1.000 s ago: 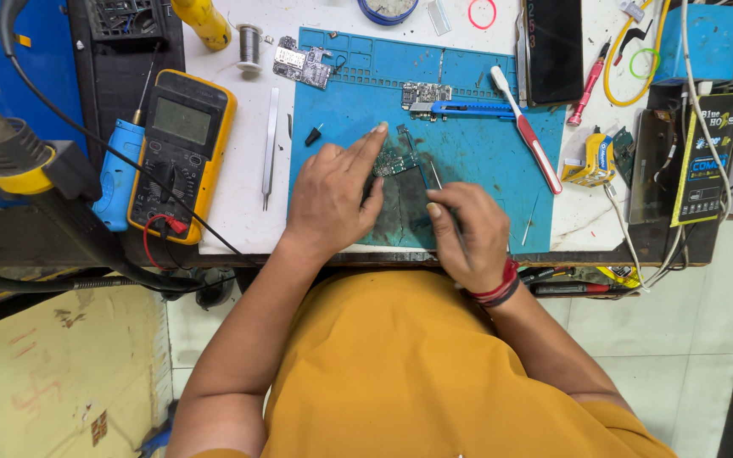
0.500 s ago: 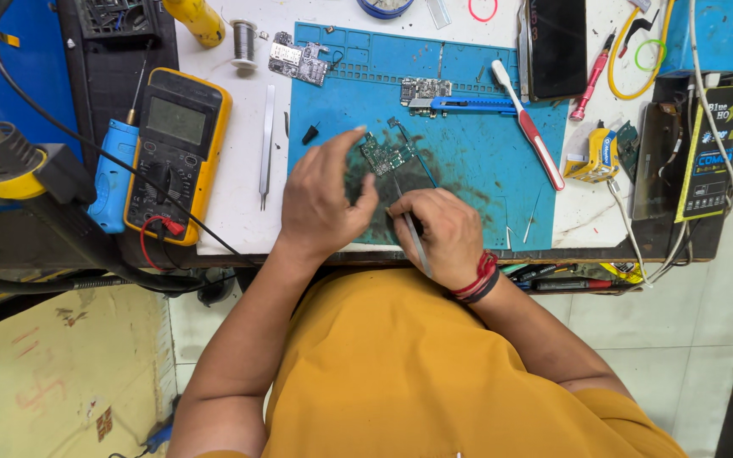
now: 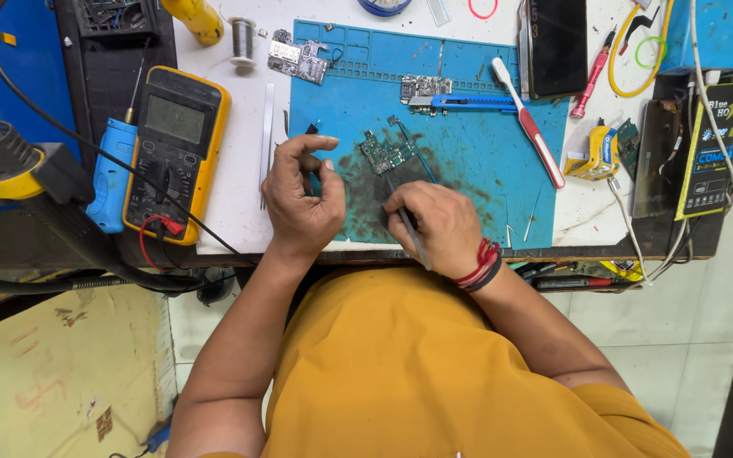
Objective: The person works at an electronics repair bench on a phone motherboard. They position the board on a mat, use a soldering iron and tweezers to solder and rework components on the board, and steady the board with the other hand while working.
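Seen from above, a person in an orange shirt works a small green circuit board (image 3: 386,153) lying on a blue repair mat (image 3: 468,170), over a dark smudged patch. The right hand (image 3: 434,227) is clenched around a thin metal tool (image 3: 409,231), its tip reaching toward the board. The left hand (image 3: 300,197) hovers just left of the board, thumb and forefinger pinched together; whether anything sits between them cannot be told. A yellow multimeter (image 3: 176,153) lies well to the left, a blue utility knife (image 3: 468,102) and a red-and-white toothbrush (image 3: 528,123) on the mat beyond the board.
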